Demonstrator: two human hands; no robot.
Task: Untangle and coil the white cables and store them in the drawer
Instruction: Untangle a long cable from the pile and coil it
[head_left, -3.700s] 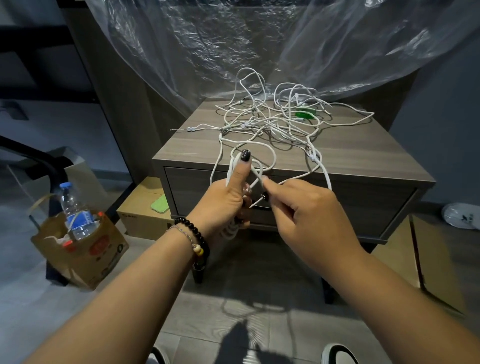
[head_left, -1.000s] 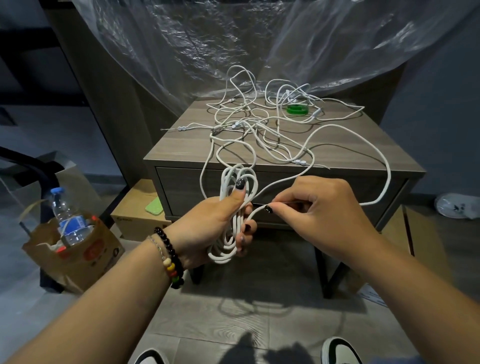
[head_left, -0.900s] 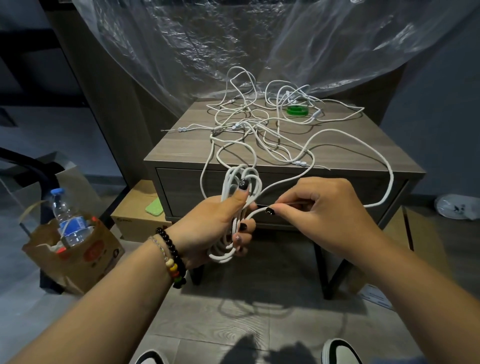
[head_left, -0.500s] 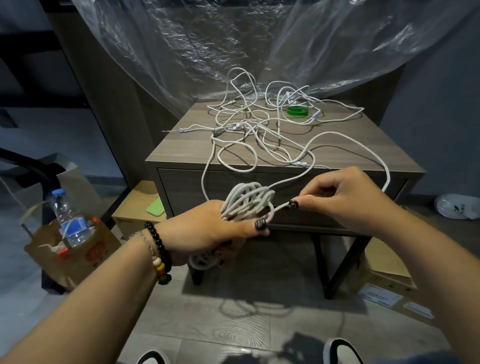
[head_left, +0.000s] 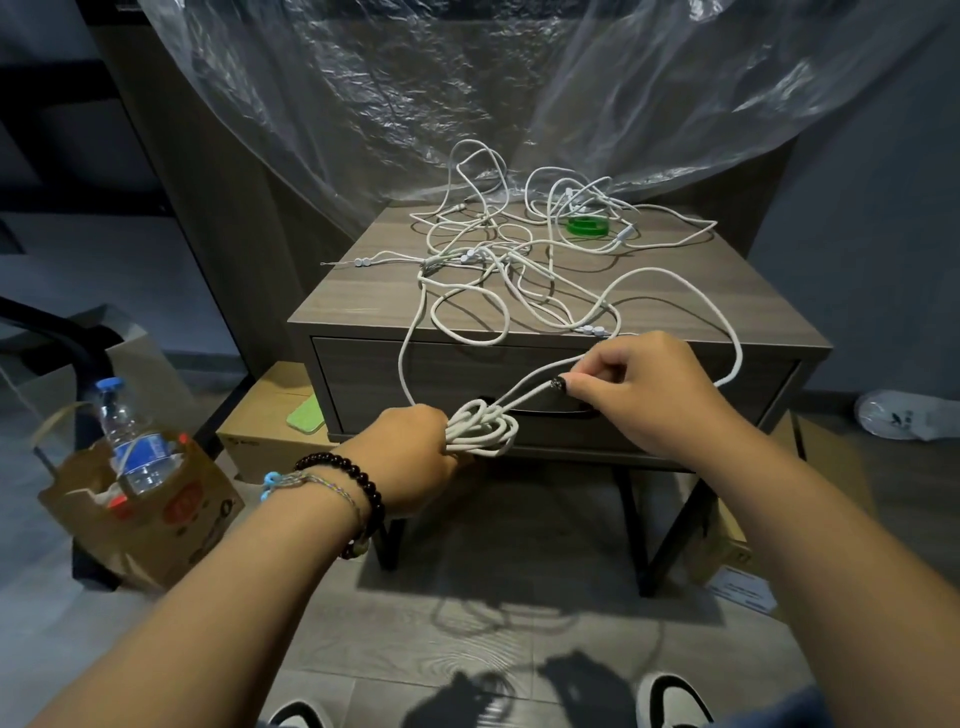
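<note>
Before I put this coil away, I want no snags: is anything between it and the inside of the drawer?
Yes. The drawer is closed, so its front blocks the way. The coil in the left hand also runs on into the tangle on the table top; the right hand pinches that strand.

Left hand (head_left: 415, 457) fisted round coil (head_left: 483, 428), right hand (head_left: 641, 392) pinching cable (head_left: 524, 397), both forearms extended forward

cables (head_left: 524, 270): white
nightstand (head_left: 363, 306): grey-brown wood grain
tape roll (head_left: 587, 226): bright green
bead bracelet (head_left: 358, 478): dark, glossy
paper bag (head_left: 156, 525): brown, red print
bottle cap (head_left: 110, 384): blue
plastic sheet (head_left: 415, 93): clear, crinkled
</note>
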